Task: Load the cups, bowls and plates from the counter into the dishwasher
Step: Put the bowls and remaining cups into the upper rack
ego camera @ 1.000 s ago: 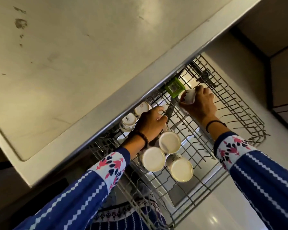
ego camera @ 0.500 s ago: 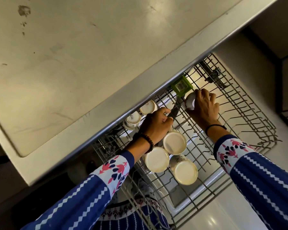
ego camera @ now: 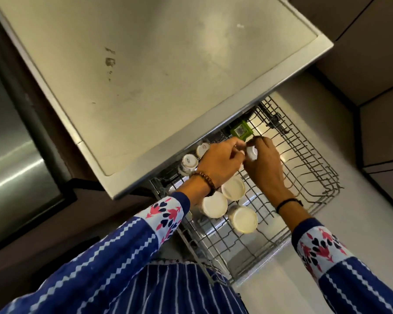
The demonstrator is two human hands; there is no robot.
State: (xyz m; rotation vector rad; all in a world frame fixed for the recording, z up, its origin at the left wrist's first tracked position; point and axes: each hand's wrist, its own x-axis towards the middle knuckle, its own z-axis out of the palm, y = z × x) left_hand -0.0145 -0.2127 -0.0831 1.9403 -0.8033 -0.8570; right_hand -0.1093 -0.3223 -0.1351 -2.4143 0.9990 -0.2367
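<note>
The dishwasher's wire rack (ego camera: 315, 177) is pulled out from under the counter (ego camera: 145, 64). My right hand (ego camera: 266, 168) grips a small white cup (ego camera: 252, 153) at the rack's back, just below a green clip (ego camera: 241, 130). My left hand (ego camera: 220, 163) reaches in beside it, and its curled fingertips meet the same cup. Three larger white cups stand upside down in the rack: one (ego camera: 233, 188) under my left wrist, one (ego camera: 214, 204) to its left and one (ego camera: 245, 219) nearest me. Two small upturned cups (ego camera: 189, 162) (ego camera: 202, 148) sit at the rack's back left.
The counter's edge overhangs the back of the rack. A stainless steel appliance front (ego camera: 9, 155) is at the left. The rack's right half holds only bare tines. Pale floor (ego camera: 361, 211) lies to the right, with dark cabinet fronts beyond it.
My left hand has let go of the dark rack part and moved right to the small cup. My right hand has brought that cup left, towards it. The view has tilted.
</note>
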